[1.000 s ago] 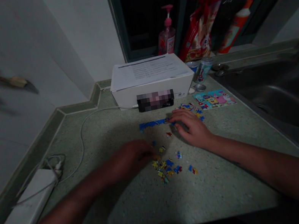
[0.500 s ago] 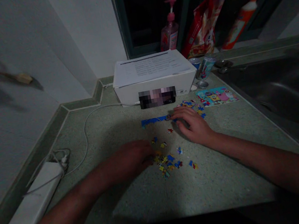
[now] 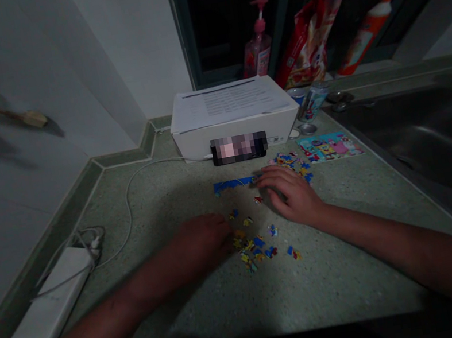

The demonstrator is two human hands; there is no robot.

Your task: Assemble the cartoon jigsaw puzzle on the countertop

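My left hand (image 3: 207, 236) is in shadow, its fingers curled down at the left side of a loose pile of jigsaw pieces (image 3: 248, 244). What those fingers hold, if anything, is hidden. Farther up, my right hand (image 3: 294, 195) lies with fingers stretched left and the thumb apart. Its fingertips touch the right end of a joined blue strip of jigsaw pieces (image 3: 232, 183). A red and white jigsaw piece (image 3: 258, 200) sits below those fingertips. Behind the right hand, more jigsaw pieces (image 3: 290, 160) are heaped, partly covered by it.
A phone (image 3: 240, 149) with a white cable leans on a white box (image 3: 233, 109). A colourful picture card (image 3: 329, 146) lies by the sink (image 3: 428, 151). Cans (image 3: 312, 101) stand beside the box. A power strip (image 3: 49, 305) is at the left.
The view has shifted slightly. My right fingertips have moved a little over the end of the blue strip. My left hand stays almost in place beside the pile.
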